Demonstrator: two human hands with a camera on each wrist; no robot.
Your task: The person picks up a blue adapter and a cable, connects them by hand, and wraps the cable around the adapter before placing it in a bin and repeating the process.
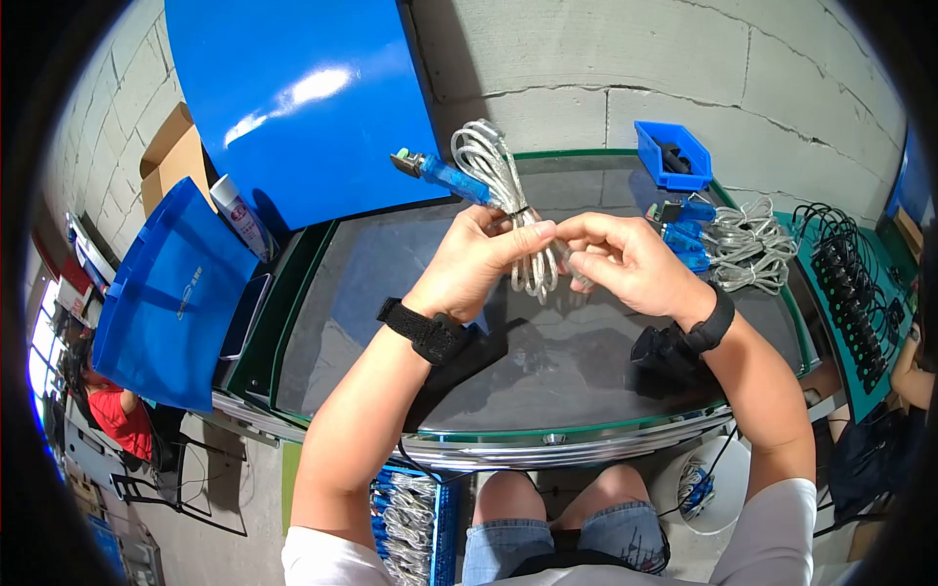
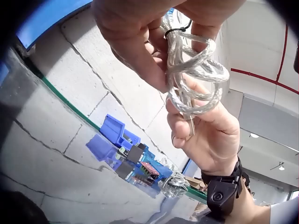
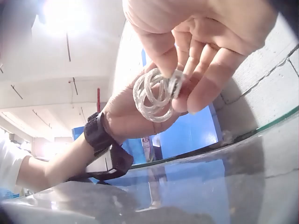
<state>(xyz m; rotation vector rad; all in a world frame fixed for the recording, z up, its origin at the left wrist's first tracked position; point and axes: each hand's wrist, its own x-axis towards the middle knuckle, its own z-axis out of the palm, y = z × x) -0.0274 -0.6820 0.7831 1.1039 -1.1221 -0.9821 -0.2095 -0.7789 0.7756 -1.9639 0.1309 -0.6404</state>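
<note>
My left hand (image 1: 464, 262) grips a coiled silvery cable (image 1: 486, 161) above the table, fingers and thumb around the bundle. A black tie (image 2: 176, 31) binds the loops together. From the bundle's far left side sticks a translucent blue adapter (image 1: 454, 180) with a dark connector end. My right hand (image 1: 637, 266) meets the lower loops and pinches the cable's small pale plug (image 3: 175, 84) between thumb and fingers, its opening showing in the right wrist view. In the left wrist view the loops (image 2: 198, 109) hang in front of the right palm.
More bundled cables (image 1: 750, 244) with blue adapters lie at the table's right, below a blue bin (image 1: 674, 156). Black cabled parts (image 1: 850, 293) line a green surface farther right. A spray can (image 1: 242, 217) and blue panels stand left. Below are a crate of cables (image 1: 405, 527) and a white bucket (image 1: 728, 488).
</note>
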